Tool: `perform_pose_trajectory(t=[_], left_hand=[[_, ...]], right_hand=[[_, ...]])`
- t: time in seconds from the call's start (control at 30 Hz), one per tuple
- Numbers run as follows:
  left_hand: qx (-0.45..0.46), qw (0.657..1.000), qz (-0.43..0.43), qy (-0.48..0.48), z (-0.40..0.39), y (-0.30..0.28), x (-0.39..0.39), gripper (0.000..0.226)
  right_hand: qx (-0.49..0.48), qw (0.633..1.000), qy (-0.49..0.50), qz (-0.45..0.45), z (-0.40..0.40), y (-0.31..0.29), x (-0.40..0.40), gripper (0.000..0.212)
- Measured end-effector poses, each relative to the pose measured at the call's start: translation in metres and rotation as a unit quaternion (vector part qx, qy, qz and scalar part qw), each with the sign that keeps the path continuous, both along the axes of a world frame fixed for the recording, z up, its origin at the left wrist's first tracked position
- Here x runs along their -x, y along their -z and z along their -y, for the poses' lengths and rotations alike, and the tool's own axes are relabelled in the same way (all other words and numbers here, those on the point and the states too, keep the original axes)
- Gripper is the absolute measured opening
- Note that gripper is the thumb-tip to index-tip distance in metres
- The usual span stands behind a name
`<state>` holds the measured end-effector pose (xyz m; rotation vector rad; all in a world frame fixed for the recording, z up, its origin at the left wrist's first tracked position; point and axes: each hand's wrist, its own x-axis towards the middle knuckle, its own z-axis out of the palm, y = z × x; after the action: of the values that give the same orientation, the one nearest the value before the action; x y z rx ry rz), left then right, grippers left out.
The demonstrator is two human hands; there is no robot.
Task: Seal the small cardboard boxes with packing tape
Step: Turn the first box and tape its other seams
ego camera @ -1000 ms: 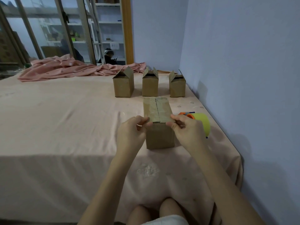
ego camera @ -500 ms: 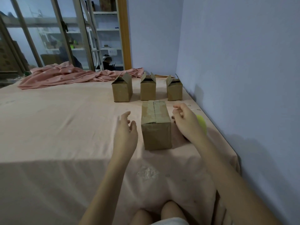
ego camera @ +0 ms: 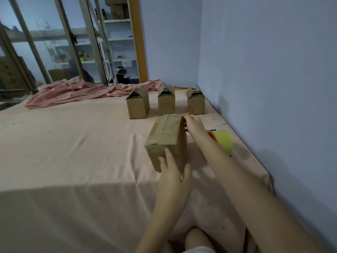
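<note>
My left hand point(ego camera: 173, 177) lies with fingers straight against the near end face of the taped box point(ego camera: 166, 141); it presses and grips nothing. My right hand point(ego camera: 193, 124) reaches along the box's right side toward the far top corner with fingers extended; whether it touches the cardboard I cannot tell, and it holds nothing. The taped box rests on the bed point(ego camera: 73, 152), closed, with a glossy strip running down its centre seam.

In my judgement the step in hand is moving this sealed box aside. To do it well: keep both palms flat on opposite faces, apply even pressure, lift or slide squarely, and avoid dragging on the tape ends.

The tape dispenser point(ego camera: 223, 142), yellow-green with an orange part, lies just right of my right forearm, near the wall point(ego camera: 264, 70). Three unsealed boxes point(ego camera: 166, 105) stand in a row beyond the taped one, flaps raised.

The bed carries a pink sheet; a crumpled pink cloth point(ego camera: 73, 91) lies at its far edge. Behind it stand glass panels and shelving point(ego camera: 118, 42).
</note>
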<state>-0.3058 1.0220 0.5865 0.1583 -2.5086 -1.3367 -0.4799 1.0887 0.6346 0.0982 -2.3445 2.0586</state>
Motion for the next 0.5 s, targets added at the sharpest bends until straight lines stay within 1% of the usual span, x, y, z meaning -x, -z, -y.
perform_pose_trajectory(t=[0.03, 0.1, 0.13, 0.2, 0.23, 0.27, 0.33, 0.4, 0.5], left_hand=[[-0.004, 1.0, -0.017, -0.013, 0.004, -0.003, 0.002, 0.075], [-0.026, 0.996, -0.082, -0.017, 0.016, -0.012, 0.009, 0.072], [-0.049, 0.992, -0.113, -0.015, 0.025, -0.018, 0.015, 0.067], [-0.097, 0.985, -0.143, -0.024, 0.047, -0.031, 0.032, 0.047], [-0.116, 0.983, -0.138, -0.035, 0.058, -0.038, 0.044, 0.036], [-0.14, 0.982, -0.122, -0.046, 0.07, -0.046, 0.059, 0.03], [-0.217, 0.973, -0.073, -0.042, 0.088, -0.061, 0.092, 0.034], [-0.282, 0.959, -0.018, -0.008, 0.094, -0.071, 0.119, 0.036], [-0.338, 0.936, 0.041, 0.087, 0.09, -0.064, 0.145, 0.034]], right_hand=[[0.007, 1.0, 0.006, -0.019, -0.002, -0.002, -0.005, 0.029], [-0.002, 0.997, 0.019, -0.076, -0.009, -0.008, -0.018, 0.029], [-0.011, 0.994, 0.029, -0.104, -0.014, -0.011, -0.026, 0.029], [-0.023, 0.989, 0.037, -0.142, -0.023, -0.014, -0.048, 0.031], [-0.026, 0.986, 0.032, -0.161, -0.026, -0.013, -0.06, 0.034], [-0.037, 0.981, 0.027, -0.19, -0.029, -0.011, -0.074, 0.037], [-0.101, 0.958, 0.025, -0.266, -0.031, -0.002, -0.101, 0.044], [-0.194, 0.928, 0.024, -0.317, -0.029, 0.018, -0.125, 0.053], [-0.335, 0.878, 0.014, -0.342, -0.019, 0.051, -0.152, 0.061]])
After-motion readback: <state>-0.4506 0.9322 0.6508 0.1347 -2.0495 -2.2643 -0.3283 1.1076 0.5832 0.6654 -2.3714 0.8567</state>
